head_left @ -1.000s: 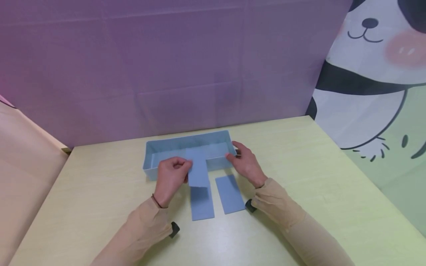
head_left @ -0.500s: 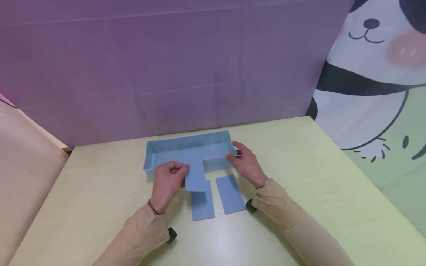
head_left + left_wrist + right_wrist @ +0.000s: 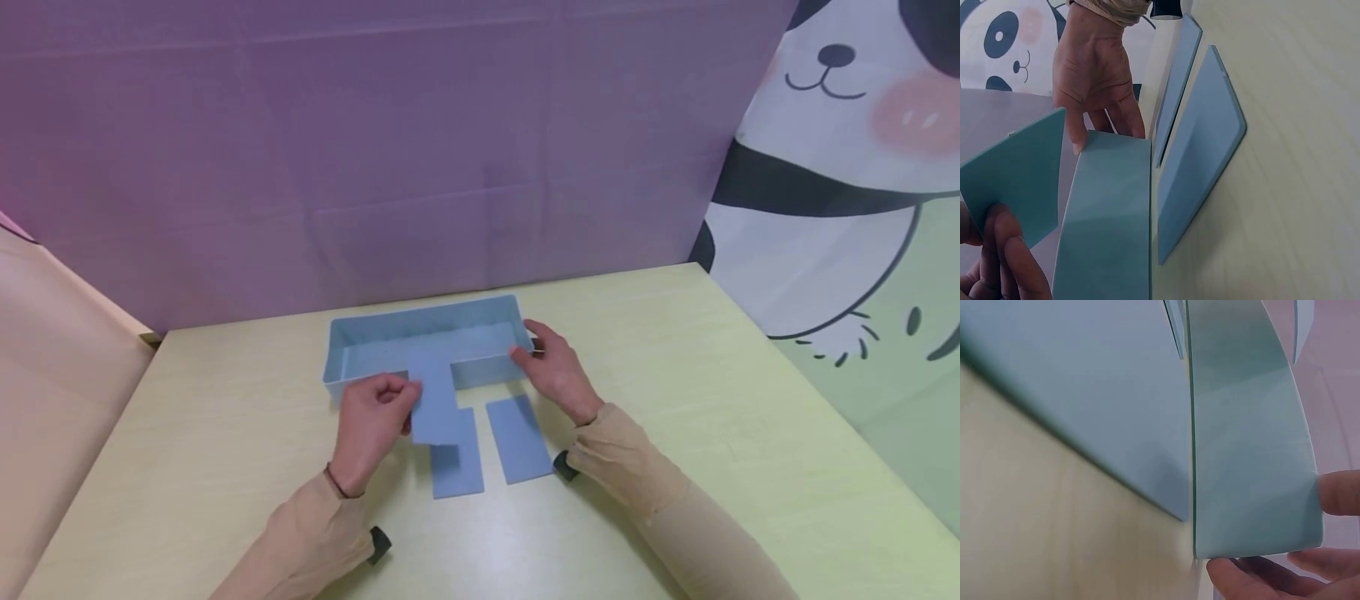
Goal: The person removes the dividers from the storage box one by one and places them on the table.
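Observation:
My left hand [image 3: 369, 425] pinches the left edge of a thin blue rectangular panel [image 3: 433, 408]. It holds that panel up in front of a long, open blue box [image 3: 491, 372], hiding part of the box's front wall. The left wrist view shows fingers and thumb on the held panel [image 3: 1022, 169]. At the box's right end, my right hand [image 3: 558, 375] grips the corner, with the thumb at the front and fingers around the end wall. Two matching panels lie flat before the box: one panel [image 3: 468, 471] partly beneath the raised one, another panel [image 3: 519, 439] to its right.
A pale wooden table [image 3: 675, 400] carries everything. Behind the box hangs a purple cloth [image 3: 420, 150], close to its back wall. A panda picture [image 3: 825, 250] covers the wall on the right.
My left hand has drawn the panel toward me and slightly left, away from the box's interior. The right hand, box and flat panels stay where they were.

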### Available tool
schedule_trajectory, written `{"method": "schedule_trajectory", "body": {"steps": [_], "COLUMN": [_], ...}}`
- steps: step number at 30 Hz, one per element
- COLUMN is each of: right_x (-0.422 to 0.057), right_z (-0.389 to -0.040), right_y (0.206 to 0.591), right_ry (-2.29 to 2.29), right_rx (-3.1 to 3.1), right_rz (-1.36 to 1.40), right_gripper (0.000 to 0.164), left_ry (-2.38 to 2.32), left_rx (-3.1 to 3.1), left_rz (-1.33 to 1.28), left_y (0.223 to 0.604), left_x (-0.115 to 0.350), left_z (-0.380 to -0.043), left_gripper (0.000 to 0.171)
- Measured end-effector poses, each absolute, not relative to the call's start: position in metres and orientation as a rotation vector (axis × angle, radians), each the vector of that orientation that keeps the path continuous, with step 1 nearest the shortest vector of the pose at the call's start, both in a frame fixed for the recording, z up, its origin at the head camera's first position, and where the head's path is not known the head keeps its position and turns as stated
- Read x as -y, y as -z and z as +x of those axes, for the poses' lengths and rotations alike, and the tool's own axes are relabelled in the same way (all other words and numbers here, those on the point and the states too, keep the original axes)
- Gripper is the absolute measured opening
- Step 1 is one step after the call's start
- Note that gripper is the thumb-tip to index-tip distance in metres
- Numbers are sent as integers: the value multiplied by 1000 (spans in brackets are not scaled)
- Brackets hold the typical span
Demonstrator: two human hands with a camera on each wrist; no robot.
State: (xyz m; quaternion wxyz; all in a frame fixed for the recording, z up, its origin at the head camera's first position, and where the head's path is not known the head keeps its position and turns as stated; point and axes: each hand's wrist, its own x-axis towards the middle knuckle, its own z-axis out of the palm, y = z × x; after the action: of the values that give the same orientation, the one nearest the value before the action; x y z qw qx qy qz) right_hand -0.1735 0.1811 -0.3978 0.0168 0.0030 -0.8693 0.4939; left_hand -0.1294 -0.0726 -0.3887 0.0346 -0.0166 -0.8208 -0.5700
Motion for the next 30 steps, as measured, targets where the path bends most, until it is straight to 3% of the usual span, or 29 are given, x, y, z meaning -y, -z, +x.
{"method": "schedule_trajectory", "body": {"steps": [30], "right_x": [-182], "right_z": [-175], "right_y": [398], "right_ry": [-1534], "right_rx": [2709], "right_rz": [2], "right_gripper": [56], "left_ry": [1751], "left_rx": [2540], "left_rz": [34], "left_y": [412], "left_x": [92], "left_z": [-113], "left_gripper": [20]}}
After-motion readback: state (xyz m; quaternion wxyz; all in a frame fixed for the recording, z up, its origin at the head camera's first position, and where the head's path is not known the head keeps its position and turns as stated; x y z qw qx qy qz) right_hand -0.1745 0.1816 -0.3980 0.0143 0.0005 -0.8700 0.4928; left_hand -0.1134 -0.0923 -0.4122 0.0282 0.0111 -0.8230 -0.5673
